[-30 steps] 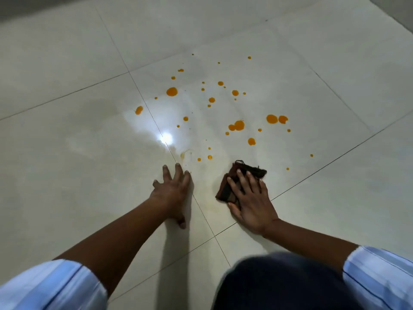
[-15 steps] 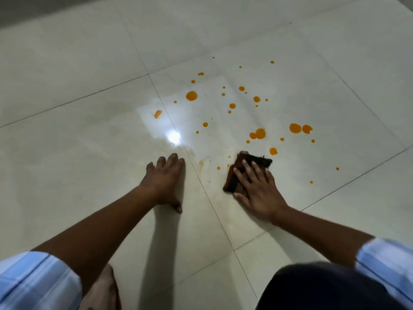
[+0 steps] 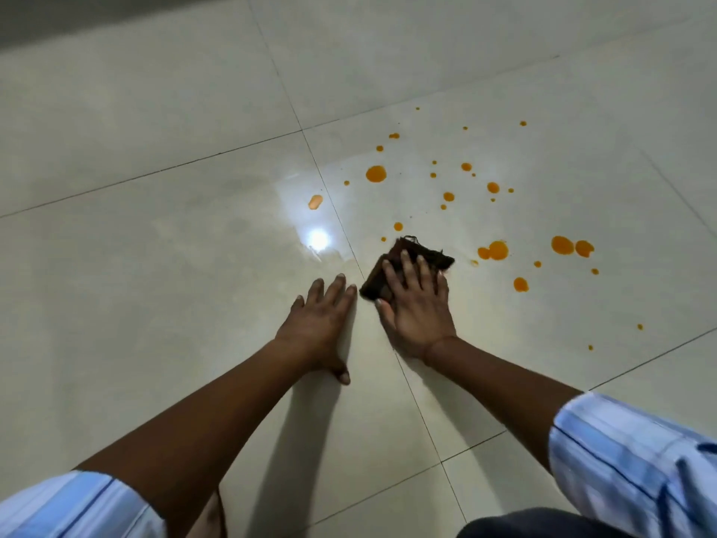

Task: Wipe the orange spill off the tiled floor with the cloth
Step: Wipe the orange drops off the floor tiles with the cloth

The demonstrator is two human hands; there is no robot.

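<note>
Tiled floor [image 3: 155, 285] — cloth [image 3: 411, 258] half-hidden under right hand [image 3: 417, 308]

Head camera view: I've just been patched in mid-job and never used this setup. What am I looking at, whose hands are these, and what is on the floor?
There is no machine here. A person wears one wide camera on the head, so you look forward and down along their own arms. The left hand lies flat on the tiled floor, seemingly as a prop, and holds nothing. The right hand presses flat on a dark cloth, which sits just right of a tile joint. Beyond and to the right of the cloth the orange spill is scattered as many separate drops, large and small, nearly all on one tile; one drop lies left of the joint. The bright spot is a light mirrored in the glossy tile, not liquid. The pale blue striped sleeves are at the bottom corners.
</note>
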